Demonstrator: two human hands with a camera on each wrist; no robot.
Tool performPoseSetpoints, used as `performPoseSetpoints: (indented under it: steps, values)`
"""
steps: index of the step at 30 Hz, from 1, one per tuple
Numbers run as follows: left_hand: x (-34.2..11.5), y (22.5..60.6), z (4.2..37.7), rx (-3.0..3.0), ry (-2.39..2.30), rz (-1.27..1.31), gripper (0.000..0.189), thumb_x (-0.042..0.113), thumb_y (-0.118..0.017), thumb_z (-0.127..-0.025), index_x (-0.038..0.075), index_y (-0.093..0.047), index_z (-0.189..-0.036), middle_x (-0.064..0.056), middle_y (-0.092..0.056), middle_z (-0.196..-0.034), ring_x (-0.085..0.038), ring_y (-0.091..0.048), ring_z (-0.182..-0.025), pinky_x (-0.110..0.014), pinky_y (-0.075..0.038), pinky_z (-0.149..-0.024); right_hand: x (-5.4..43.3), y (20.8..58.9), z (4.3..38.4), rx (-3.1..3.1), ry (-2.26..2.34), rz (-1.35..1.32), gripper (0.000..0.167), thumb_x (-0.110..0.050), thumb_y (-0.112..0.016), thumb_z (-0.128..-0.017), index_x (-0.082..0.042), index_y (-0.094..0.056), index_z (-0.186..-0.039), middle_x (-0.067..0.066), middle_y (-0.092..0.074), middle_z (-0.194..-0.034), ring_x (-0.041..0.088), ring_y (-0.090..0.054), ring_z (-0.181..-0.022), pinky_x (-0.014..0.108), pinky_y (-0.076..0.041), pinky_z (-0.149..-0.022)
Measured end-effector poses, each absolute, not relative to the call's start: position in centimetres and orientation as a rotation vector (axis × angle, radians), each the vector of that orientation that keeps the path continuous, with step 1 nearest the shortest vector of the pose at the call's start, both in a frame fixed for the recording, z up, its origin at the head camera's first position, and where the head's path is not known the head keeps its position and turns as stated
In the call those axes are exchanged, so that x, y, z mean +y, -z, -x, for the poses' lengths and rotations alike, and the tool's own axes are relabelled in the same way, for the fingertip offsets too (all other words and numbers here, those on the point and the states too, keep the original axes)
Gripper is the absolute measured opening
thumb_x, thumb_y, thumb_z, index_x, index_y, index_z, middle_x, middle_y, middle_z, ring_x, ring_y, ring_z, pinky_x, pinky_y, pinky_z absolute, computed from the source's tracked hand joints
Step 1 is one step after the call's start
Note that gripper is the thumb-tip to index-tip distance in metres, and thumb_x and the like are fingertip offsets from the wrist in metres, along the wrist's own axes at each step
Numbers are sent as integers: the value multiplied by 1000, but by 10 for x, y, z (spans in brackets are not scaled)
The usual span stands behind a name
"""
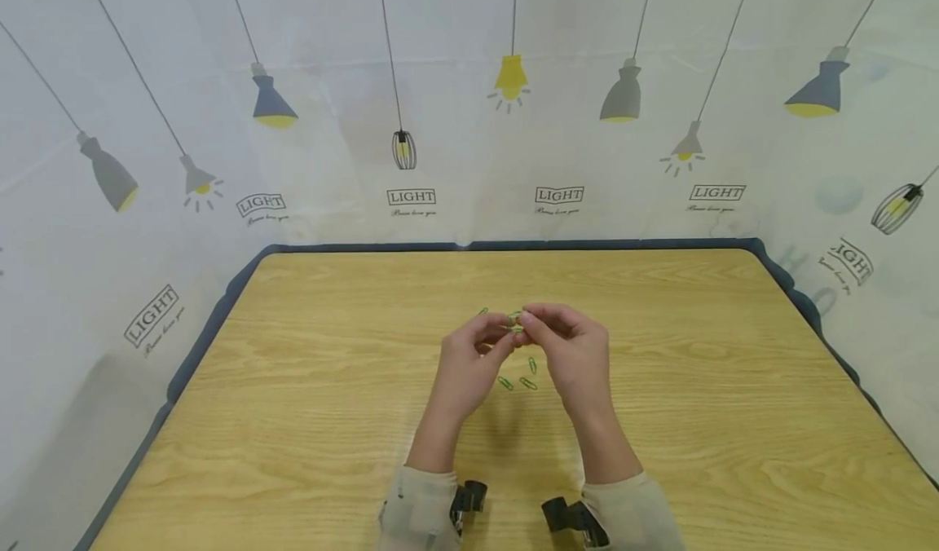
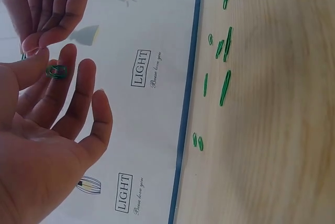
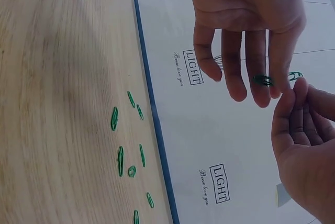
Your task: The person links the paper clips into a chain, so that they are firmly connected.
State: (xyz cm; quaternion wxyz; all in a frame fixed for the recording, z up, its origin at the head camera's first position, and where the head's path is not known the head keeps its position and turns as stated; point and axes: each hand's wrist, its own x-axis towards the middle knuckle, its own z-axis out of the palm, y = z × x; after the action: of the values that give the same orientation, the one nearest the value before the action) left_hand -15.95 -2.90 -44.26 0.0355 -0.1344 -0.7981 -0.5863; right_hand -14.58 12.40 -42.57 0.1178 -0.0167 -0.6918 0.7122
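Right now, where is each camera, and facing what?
Head: worn on the head, facing forward and down at the table; left hand, right hand and sleeves show.
Left wrist: on that wrist, facing its hand; both hands show.
Right wrist: on that wrist, facing its hand; both hands show.
Both wrist views share green paper clips and backdrop.

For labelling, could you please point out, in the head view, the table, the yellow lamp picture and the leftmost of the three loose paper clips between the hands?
Table (image 1: 293, 412): head view, bare wood at left.
Lamp picture (image 1: 511, 72): head view, yellow shade.
Paper clip (image 1: 505, 383): head view, its middle.
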Motion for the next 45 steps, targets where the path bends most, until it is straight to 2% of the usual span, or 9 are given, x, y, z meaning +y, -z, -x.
performPoseSetpoints:
  steps: [7, 12, 23, 27, 33, 35, 39, 45]
  values:
    - [-27, 441, 161, -2412, 1809, 415, 24, 27, -66, -108, 12, -73, -126, -7, -79, -117, -26, -75, -108, -48, -61, -97, 123, 423, 146, -2013, -2102, 46, 23, -18, -78, -99, 1, -78, -112, 1, -78, -93, 15, -77, -81, 28, -64, -89]
    - [-27, 439, 161, -2361, 1797, 422, 23, 29, -64, -108, 13, -75, -121, -4, -80, -116, -24, -74, -107, -48, -61, -95, 122, 421, 147, -2020, -2110, 42, 23, -17, -77, -100, 2, -77, -113, 2, -78, -95, 14, -77, -81, 29, -64, -88]
    - [-25, 436, 160, -2295, 1720, 436, 22, 25, -64, -109, 8, -78, -111, -9, -81, -103, -27, -77, -98, -50, -63, -91, 134, 417, 153, -2176, -2085, 37, 25, -17, -76, -100, 1, -76, -117, 4, -76, -100, 13, -75, -83, 27, -64, -86]
    - [-26, 437, 161, -2300, 1724, 439, 22, 24, -63, -109, 8, -77, -110, -9, -80, -99, -30, -77, -95, -45, -64, -86, 149, 412, 160, -2356, -1918, -2, 25, -23, -75, -102, -4, -77, -118, 11, -77, -106, 14, -75, -85, 27, -62, -84]
    - [-29, 440, 161, -2319, 1744, 412, 21, 25, -63, -109, 9, -77, -110, -9, -79, -95, -26, -76, -89, -29, -62, -81, 181, 404, 181, -2686, -1634, -132, 29, -30, -70, -105, -9, -74, -124, 14, -77, -116, 22, -74, -96, 43, -62, -93]
    - [-30, 440, 161, -2325, 1752, 402, 20, 25, -63, -109, 10, -77, -110, -8, -79, -95, -22, -74, -86, -27, -62, -79, 192, 404, 190, -2789, -1540, -222, 30, -31, -69, -105, -10, -73, -126, 14, -76, -118, 23, -73, -99, 45, -62, -92]
    - [-31, 441, 160, -2330, 1774, 391, 20, 24, -64, -109, 10, -77, -112, -9, -79, -95, -20, -71, -82, -24, -60, -76, 214, 411, 208, -2950, -1347, -407, 32, -31, -71, -104, -9, -72, -128, 11, -75, -113, 22, -71, -97, 41, -60, -85]
    - [-33, 444, 160, -2343, 1794, 374, 20, 24, -64, -109, 9, -77, -113, -9, -79, -95, -16, -69, -79, -24, -59, -75, 234, 431, 226, -3091, -1329, -551, 35, -25, -73, -103, -7, -70, -132, 12, -74, -114, 29, -72, -94, 47, -62, -86]
